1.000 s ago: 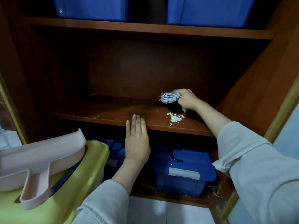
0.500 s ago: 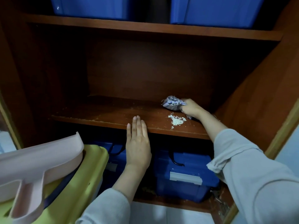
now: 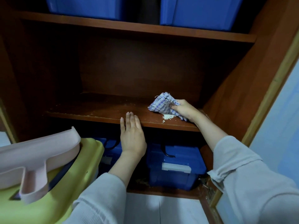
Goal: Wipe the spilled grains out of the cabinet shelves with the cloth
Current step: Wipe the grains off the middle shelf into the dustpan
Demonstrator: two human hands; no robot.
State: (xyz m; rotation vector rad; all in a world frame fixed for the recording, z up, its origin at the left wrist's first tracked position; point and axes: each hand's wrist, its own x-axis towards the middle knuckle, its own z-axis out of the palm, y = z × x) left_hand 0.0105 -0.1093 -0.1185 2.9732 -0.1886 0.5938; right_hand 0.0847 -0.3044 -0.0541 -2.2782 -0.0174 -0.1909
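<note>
**Grain heap on the middle shelf, cloth right up against it**

So the right hand (image 3: 184, 110) has the blue-and-white checked cloth (image 3: 162, 103) bunched up in a firm grip, fingers curled into the fabric. It's pressed down on the middle shelf (image 3: 97, 109), over by the right wall of the cabinet (image 3: 234, 94). The little heap of pale grains (image 3: 168, 116) sits just in front of the cloth's lower edge, touching it, close to the shelf's front lip. A few loose specks lie just left of the heap, and there's a faint dusting along the rest of the board.

The left hand (image 3: 131, 133) is flat and holding nothing, fingers straight and together. Its fingertips overlap the front edge of the same shelf, off to the left of the heap. Can't tell if it's actually touching the wood.

Other stuff: two blue bins (image 3: 199, 12) stand on the upper shelf (image 3: 129, 28), and two blue lidded boxes (image 3: 176, 168) sit down below. There are some crumbs (image 3: 142, 181) on the bottom board beside the right-hand box. Bottom left there's a yellow-green tub (image 3: 77, 167) with a pink dustpan (image 3: 37, 157) lying on top. Both arms are in light grey sleeves (image 3: 242, 175).
</note>
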